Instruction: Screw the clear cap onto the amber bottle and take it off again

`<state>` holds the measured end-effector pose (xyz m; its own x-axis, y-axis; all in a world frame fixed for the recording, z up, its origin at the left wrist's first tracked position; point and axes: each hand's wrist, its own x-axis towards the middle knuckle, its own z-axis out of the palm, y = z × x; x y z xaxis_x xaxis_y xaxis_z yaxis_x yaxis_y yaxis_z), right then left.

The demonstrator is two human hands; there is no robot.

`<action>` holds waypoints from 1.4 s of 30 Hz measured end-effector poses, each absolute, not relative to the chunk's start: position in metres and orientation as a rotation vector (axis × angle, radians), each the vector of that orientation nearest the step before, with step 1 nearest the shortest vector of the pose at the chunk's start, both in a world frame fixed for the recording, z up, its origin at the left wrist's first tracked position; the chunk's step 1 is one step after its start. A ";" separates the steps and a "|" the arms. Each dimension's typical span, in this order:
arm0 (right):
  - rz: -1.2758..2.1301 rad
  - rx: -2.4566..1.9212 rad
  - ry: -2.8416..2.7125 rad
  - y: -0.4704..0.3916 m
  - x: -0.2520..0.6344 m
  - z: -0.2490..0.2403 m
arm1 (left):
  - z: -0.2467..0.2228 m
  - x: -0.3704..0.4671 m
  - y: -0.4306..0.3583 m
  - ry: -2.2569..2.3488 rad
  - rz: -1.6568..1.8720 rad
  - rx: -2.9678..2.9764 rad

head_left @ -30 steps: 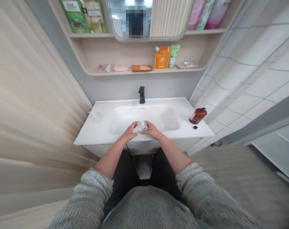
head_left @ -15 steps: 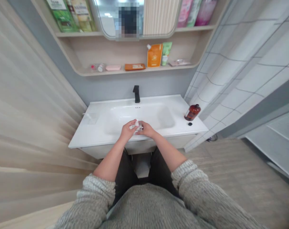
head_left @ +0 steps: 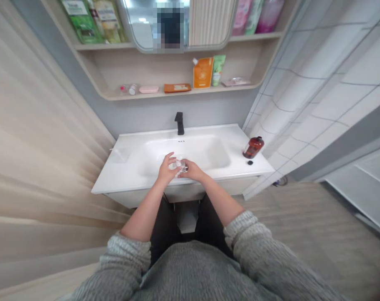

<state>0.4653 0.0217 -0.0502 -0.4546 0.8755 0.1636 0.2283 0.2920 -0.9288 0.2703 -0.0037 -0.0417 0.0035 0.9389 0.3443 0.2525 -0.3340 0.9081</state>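
Note:
A small clear container (head_left: 179, 165) with a whitish top is between my two hands, above the front part of the white sink basin (head_left: 208, 152). My right hand (head_left: 191, 170) is wrapped round its right side. My left hand (head_left: 167, 169) touches its left side with the thumb and lower fingers, while the index finger is raised away from it. The container's exact shape is too small to make out.
Behind the basin stands a black faucet (head_left: 179, 123). A reddish-brown bottle (head_left: 253, 147) and a small black cap (head_left: 250, 162) are on the counter's right. A clear item (head_left: 120, 155) lies at left. Above, a shelf (head_left: 146, 96) holds an orange pouch (head_left: 203, 73).
My left index finger has lifted off the top of the container and spread outward. My right hand has hardly moved.

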 end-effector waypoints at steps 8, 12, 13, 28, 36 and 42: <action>1.194 -0.992 -1.839 0.020 0.465 -0.048 | -0.032 0.269 0.003 1.342 1.180 1.637; 1.215 -0.998 -1.825 0.021 0.464 -0.051 | -0.034 0.264 0.001 1.248 1.184 1.645; 1.215 -0.990 -1.823 0.022 0.465 -0.052 | -0.035 0.264 0.000 1.205 1.188 1.643; 1.168 -0.974 -1.858 0.024 0.466 -0.057 | -0.038 0.271 -0.001 1.232 1.284 1.577; 1.168 -0.962 -1.863 0.023 0.466 -0.054 | -0.035 0.267 0.003 1.198 1.265 1.575; 1.124 -0.985 -1.898 0.025 0.467 -0.057 | -0.033 0.268 0.004 1.186 1.218 1.616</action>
<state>0.4672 0.0247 -0.0566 -0.4571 0.8689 0.1897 0.2511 0.3307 -0.9097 0.2682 0.0037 -0.0327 0.1076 0.9632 0.2465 0.2207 -0.2649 0.9387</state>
